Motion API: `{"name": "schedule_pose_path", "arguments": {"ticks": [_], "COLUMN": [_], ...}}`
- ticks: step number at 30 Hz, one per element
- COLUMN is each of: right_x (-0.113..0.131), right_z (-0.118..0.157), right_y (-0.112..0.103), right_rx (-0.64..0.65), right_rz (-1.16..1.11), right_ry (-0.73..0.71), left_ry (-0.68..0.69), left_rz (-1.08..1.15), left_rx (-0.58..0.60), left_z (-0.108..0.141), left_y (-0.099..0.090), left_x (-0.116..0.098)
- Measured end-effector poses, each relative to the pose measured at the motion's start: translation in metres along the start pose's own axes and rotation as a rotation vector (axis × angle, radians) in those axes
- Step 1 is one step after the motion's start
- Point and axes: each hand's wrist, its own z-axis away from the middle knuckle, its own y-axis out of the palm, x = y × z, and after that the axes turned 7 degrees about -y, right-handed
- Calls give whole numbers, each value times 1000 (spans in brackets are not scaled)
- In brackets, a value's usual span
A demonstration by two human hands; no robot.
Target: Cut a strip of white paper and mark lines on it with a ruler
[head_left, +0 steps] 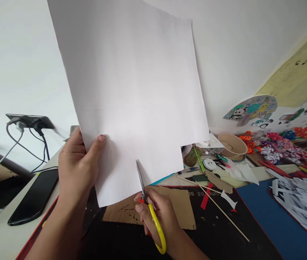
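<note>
A large white sheet of card (142, 94) is raised in front of me, with a notch cut out of its lower right corner. My left hand (81, 159) grips its lower left edge, thumb on the near face and fingers behind. In my right hand (158, 213) is a pair of scissors (157, 227) with yellow and red handles. One blade lies over the near face of the card, pointing up from the bottom edge. The other blade is hidden, apparently behind the card. Below the card, a piece of brown cardboard (185, 209) lies on the black mat (213, 234).
A black phone (34, 196) lies at the left, near a wall socket (31, 121) with plugged cables. At the right are wooden sticks (223, 213), a beige bowl (232, 144), colourful craft flowers (280, 148) and a tray of white paper strips (302, 206).
</note>
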Motion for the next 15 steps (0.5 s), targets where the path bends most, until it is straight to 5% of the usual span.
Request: {"name": "schedule_pose_path", "arguments": {"ticks": [15], "right_x": [-7], "right_z": [2], "right_y": [-3], "right_rx": [-10], "right_rz": [79], "right_ry": [5], "left_ry": [-9], "left_rz": [-28], "left_rx": [-2], "left_z": [0], "left_y": [0], "left_x": [2]}}
